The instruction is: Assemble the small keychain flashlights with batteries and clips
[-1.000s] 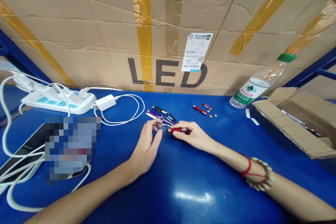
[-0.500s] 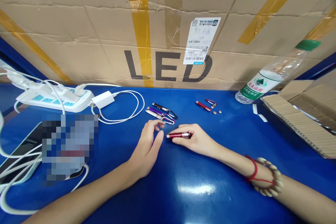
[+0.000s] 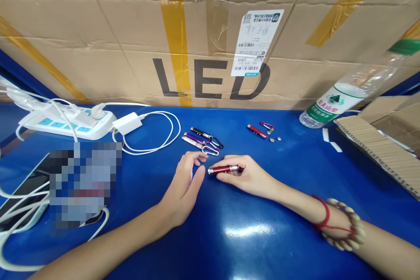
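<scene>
My right hand (image 3: 247,177) is closed around a small red keychain flashlight (image 3: 223,169), its silver tip pointing left at my left palm. My left hand (image 3: 185,181) stands on its edge on the blue table (image 3: 229,236), fingers stretched out and slightly curved, holding nothing. Just behind my hands lie three small flashlights with clips (image 3: 201,140): one black, one purple, one silver. Further right lie another red flashlight (image 3: 257,131), a red clip (image 3: 266,125) and two button cells (image 3: 275,139).
A large taped cardboard box marked LED (image 3: 210,30) walls the back. A white power strip (image 3: 65,122), charger and cable (image 3: 144,131) lie at left beside a phone (image 3: 22,201). A water bottle (image 3: 348,94) and open cardboard box (image 3: 383,148) are at right.
My hands drew a little nearer to me with the red flashlight, away from the three flashlights. My left fingers left the silver flashlight's clip. The view shifted slightly.
</scene>
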Available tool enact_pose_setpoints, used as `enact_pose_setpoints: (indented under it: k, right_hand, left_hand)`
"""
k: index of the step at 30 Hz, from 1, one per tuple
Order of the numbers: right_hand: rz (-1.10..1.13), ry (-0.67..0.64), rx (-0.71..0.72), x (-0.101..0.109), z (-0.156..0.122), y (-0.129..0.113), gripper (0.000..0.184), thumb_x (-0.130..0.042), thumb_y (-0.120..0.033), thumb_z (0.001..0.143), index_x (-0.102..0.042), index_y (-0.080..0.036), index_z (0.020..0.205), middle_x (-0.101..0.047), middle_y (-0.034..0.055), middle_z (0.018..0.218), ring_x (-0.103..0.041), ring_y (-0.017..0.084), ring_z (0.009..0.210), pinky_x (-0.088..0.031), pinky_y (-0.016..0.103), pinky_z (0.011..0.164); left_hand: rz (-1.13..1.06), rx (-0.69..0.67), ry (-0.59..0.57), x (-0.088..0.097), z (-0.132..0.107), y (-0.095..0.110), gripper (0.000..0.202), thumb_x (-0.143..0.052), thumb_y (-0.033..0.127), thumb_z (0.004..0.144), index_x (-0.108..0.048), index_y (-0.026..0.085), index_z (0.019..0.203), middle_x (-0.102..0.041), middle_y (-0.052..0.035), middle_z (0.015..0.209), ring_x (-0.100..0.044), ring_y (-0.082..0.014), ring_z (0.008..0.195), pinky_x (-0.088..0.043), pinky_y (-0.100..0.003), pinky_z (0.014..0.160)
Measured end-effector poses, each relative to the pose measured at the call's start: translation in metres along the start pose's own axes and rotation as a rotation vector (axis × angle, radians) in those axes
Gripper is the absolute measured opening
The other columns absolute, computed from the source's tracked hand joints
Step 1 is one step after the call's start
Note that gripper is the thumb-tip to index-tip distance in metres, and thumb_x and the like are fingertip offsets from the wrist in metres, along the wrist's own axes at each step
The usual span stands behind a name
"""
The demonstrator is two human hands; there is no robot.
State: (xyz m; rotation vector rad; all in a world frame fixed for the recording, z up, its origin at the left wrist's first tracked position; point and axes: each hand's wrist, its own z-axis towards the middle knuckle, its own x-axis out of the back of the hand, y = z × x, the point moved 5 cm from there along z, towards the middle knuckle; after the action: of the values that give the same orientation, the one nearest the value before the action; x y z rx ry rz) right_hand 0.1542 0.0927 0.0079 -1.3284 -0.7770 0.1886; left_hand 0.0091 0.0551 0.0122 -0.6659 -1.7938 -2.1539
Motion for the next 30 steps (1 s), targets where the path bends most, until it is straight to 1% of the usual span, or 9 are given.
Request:
enact_pose_setpoints:
  k: [3,5,10,20,22,26,30]
  right_hand:
    - [-0.025,0.004,0.010,0.0011,-0.0006,-0.0003,0.022,-0.060,-0.030,0.079,-0.070,-0.020,0.096,-0.067,0.0022,0.082,-0.058,0.011,0.064,-0.042,0.021,0.055]
    - [-0.046,0.008,0.011,0.0015,-0.0004,-0.0002,0.021,-0.059,-0.030,0.080,-0.071,-0.020,0.094,-0.068,0.0019,0.081,-0.059,0.011,0.066,-0.043,0.021,0.056]
    - [-0.043,0.022,-0.015,0.0010,0.0006,0.0005,0.019,-0.060,-0.028,0.079,-0.071,-0.020,0.092,-0.070,0.0020,0.087,-0.063,0.014,0.077,-0.047,0.022,0.064]
    - [0.004,0.037,-0.017,0.0004,0.0005,0.0029,0.019,-0.060,-0.029,0.078,-0.071,-0.020,0.092,-0.071,0.0015,0.090,-0.065,0.015,0.080,-0.050,0.023,0.071]
    - [0.012,0.030,-0.020,-0.0007,0.0004,0.0033,0.020,-0.061,-0.029,0.078,-0.071,-0.019,0.091,-0.071,0.0020,0.088,-0.065,0.015,0.078,-0.050,0.023,0.070]
    - [0.003,0.004,-0.026,-0.0031,-0.0005,0.0022,0.020,-0.063,-0.031,0.076,-0.072,-0.016,0.087,-0.071,0.0030,0.080,-0.064,0.014,0.068,-0.050,0.021,0.061]
    - [-0.067,0.014,0.001,-0.0035,-0.0004,0.0009,0.017,-0.062,-0.029,0.077,-0.072,-0.018,0.086,-0.071,0.0027,0.080,-0.064,0.013,0.069,-0.050,0.021,0.063]
  left_hand:
    - [-0.008,-0.006,-0.004,0.0001,0.0005,0.0000,0.026,-0.028,0.033,0.093,-0.045,0.020,0.108,-0.050,-0.0079,0.104,-0.045,-0.0216,0.100,-0.036,-0.038,0.090]
    - [-0.014,-0.006,-0.008,0.0003,0.0006,0.0001,0.026,-0.028,0.033,0.093,-0.044,0.020,0.109,-0.050,-0.0080,0.104,-0.044,-0.0215,0.100,-0.036,-0.038,0.089]
    - [-0.020,-0.002,-0.024,0.0003,0.0000,0.0016,0.025,-0.028,0.032,0.093,-0.044,0.020,0.109,-0.049,-0.0085,0.104,-0.043,-0.0220,0.099,-0.034,-0.038,0.089]
    - [-0.014,-0.039,-0.034,-0.0003,-0.0010,0.0030,0.023,-0.030,0.028,0.093,-0.043,0.020,0.109,-0.049,-0.0075,0.104,-0.043,-0.0216,0.099,-0.033,-0.038,0.089]
    - [-0.013,-0.047,-0.034,-0.0006,-0.0012,0.0029,0.023,-0.030,0.027,0.092,-0.044,0.020,0.109,-0.049,-0.0074,0.103,-0.044,-0.0216,0.098,-0.033,-0.038,0.090]
    - [-0.019,-0.057,-0.038,-0.0013,-0.0011,0.0018,0.022,-0.030,0.028,0.093,-0.043,0.020,0.109,-0.049,-0.0073,0.102,-0.043,-0.0213,0.098,-0.034,-0.038,0.090]
    - [-0.019,-0.079,-0.034,-0.0012,-0.0017,0.0018,0.021,-0.030,0.028,0.093,-0.041,0.020,0.109,-0.048,-0.0069,0.105,-0.043,-0.0206,0.098,-0.034,-0.038,0.089]
